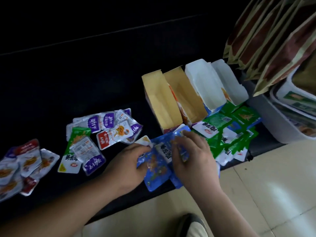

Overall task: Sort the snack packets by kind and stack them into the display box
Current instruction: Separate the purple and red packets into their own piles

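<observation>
Gathering the blue packets (159,168) into one bundle looks like the step in hand. The left hand (130,161) pinches their left edge, its grip closed on the foil. The right hand (193,156) curls over their top and right side, its grip also closed round them. They lie on the dark desk (85,74) at lower centre of the frame, just in front of the open display boxes (159,93), whose visible insides look bare. The next move likely calls for squaring the bundle, lifting it and sliding it into one box. Green packets (220,127) lie heaped to the right, purple packets (109,120) left of centre and red packets (29,146) at far left, none boxed yet. The packets carry large Chinese characters, seen upside down and too blurred to read, and no brand can be made out.
</observation>
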`<state>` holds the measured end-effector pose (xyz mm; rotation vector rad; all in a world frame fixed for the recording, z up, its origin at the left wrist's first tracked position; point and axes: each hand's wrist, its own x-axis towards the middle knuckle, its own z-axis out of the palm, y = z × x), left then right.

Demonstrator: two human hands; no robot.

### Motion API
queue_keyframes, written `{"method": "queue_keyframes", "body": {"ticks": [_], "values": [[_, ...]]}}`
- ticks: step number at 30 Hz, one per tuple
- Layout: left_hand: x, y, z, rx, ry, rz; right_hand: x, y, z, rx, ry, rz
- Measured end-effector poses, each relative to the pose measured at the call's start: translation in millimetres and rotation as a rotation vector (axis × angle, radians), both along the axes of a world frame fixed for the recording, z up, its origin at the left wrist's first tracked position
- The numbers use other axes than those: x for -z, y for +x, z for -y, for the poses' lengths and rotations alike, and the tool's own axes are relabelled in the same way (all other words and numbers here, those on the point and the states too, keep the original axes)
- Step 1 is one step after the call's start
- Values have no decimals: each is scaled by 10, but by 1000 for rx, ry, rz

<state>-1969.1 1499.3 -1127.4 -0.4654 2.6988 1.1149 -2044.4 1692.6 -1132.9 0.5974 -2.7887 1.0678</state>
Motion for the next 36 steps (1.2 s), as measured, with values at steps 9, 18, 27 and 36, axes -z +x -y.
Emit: {"method": "queue_keyframes", "body": {"ticks": [9, 18, 27, 36], "values": [[-5, 653, 882, 28, -479, 108, 93, 384, 780, -352, -20, 206], [540, 1113, 1216, -108, -412, 145, 365, 446, 1025, -398, 391, 255], [535, 1226, 1232, -261, -283, 27, 60, 239, 1585, -431, 425, -88], [681, 1364, 1394, -555, -101, -313, 63, 135, 2458, -707, 686, 143]]}}
